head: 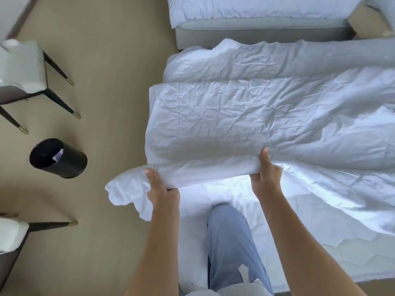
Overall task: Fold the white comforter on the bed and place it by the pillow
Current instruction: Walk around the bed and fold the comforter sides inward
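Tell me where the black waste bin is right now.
In the head view the black waste bin stands on the tan floor at the left, between the two chairs and apart from the bed's white comforter.

The comforter (245, 116) lies on the bed (320, 242), its near edge raised off the mattress. The left hand (158, 184) holds that edge at the comforter's left corner, the right hand (267, 174) further right. A bin (58, 158) stands on the floor left of the comforter, between two chairs (21, 69). A second bed (260, 18) lies beyond the comforter.
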The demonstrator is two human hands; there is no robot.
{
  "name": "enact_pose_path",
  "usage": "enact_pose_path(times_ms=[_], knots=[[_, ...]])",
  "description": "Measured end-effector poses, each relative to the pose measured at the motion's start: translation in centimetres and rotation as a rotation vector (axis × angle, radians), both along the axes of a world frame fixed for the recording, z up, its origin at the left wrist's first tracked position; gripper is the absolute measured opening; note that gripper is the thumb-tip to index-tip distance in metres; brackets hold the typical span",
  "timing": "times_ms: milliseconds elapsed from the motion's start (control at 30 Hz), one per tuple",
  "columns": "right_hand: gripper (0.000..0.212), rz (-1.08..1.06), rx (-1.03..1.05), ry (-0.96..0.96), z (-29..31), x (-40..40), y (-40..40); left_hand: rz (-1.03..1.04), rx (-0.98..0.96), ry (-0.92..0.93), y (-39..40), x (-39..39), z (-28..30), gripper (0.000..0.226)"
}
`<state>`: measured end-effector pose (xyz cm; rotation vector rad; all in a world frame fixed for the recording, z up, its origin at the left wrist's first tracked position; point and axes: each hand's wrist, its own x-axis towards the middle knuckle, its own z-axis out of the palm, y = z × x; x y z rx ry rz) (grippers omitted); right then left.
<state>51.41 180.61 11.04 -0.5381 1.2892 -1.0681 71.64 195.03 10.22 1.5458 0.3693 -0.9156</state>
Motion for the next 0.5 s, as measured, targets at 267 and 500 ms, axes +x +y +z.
enact_pose_path(times_ms=[267, 500], knots=[[0.022, 0.093, 0.044, -0.030, -2.9, 9.2, -15.8, 0.138, 0.079, 0.115, -14.0, 7.5, -1.1, 0.085], [0.023, 0.163, -0.019, -0.056, -7.2, 16.6, -29.3, 0.344, 0.014, 0.127, -28.2, 15.3, -5.0, 0.054]])
